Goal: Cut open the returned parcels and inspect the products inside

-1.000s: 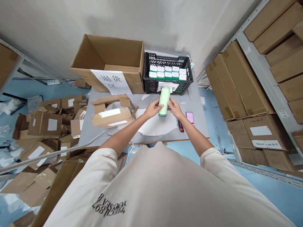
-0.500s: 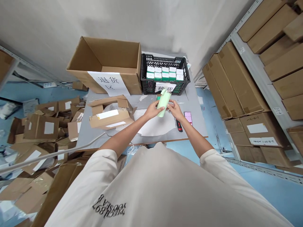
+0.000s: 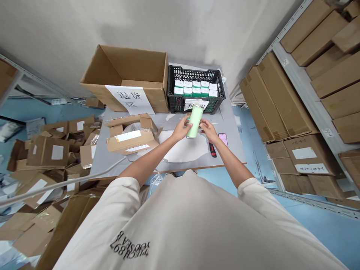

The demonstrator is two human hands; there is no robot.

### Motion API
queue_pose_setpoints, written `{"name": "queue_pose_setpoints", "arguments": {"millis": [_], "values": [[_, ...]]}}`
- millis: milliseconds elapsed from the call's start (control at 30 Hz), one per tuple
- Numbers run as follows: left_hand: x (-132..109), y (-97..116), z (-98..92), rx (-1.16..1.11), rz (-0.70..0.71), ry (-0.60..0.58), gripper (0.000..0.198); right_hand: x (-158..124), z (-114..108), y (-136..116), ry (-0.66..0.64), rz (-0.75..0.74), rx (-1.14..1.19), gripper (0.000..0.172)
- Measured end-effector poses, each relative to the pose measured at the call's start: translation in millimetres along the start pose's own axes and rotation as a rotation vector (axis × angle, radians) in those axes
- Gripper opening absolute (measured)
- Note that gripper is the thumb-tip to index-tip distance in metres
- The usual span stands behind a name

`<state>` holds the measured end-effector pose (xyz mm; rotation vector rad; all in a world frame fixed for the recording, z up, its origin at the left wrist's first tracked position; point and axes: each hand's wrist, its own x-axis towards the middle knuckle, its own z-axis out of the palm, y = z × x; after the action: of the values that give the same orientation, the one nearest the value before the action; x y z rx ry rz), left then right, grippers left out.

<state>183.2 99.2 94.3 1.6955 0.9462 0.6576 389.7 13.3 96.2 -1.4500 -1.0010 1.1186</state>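
A pale green bottle (image 3: 196,120) is held a little above the table, tilted with its top towards the black crate. My left hand (image 3: 182,129) is closed around its left side, the thumb lying across the front. On the other side, the fingers of my right hand (image 3: 208,130) are curled against the bottle near its middle. Below the hands lies a white sheet (image 3: 184,150). Close to my right wrist are a red and black box cutter (image 3: 212,150) and a phone (image 3: 223,139) with a lit pink screen. A small green item behind the bottle is mostly hidden.
A large open carton (image 3: 123,93) with a paper sign stands at the back left. Beside it, a black crate (image 3: 194,108) holds several white and green boxes. An opened carton (image 3: 135,144) lies left of my hands. Cartons fill the right shelf (image 3: 298,90) and litter the left floor.
The bottle has been turned in my hands, so its pale lid loop no longer shows in front at the top. Both hands have kept nearly the same place.
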Motion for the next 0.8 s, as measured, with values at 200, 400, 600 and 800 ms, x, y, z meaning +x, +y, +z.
{"name": "queue_pose_setpoints", "arguments": {"millis": [200,400,600,800], "values": [[-4,5,-2.1,-0.114,0.015,-0.030,0.066,-2,4,0,-0.027,-0.055,-0.026,0.081],[-4,6,-2.4,-0.025,0.003,0.021,0.079,-7,11,-5,-0.048,-0.031,0.021,0.085],[-4,7,-4.9,-0.120,0.006,-0.017,0.072,-3,4,0,0.009,-0.087,-0.056,0.084],[-5,2,-4.4,-0.046,-0.026,0.054,0.081,-4,10,-3,-0.007,-0.136,-0.092,0.085]]}}
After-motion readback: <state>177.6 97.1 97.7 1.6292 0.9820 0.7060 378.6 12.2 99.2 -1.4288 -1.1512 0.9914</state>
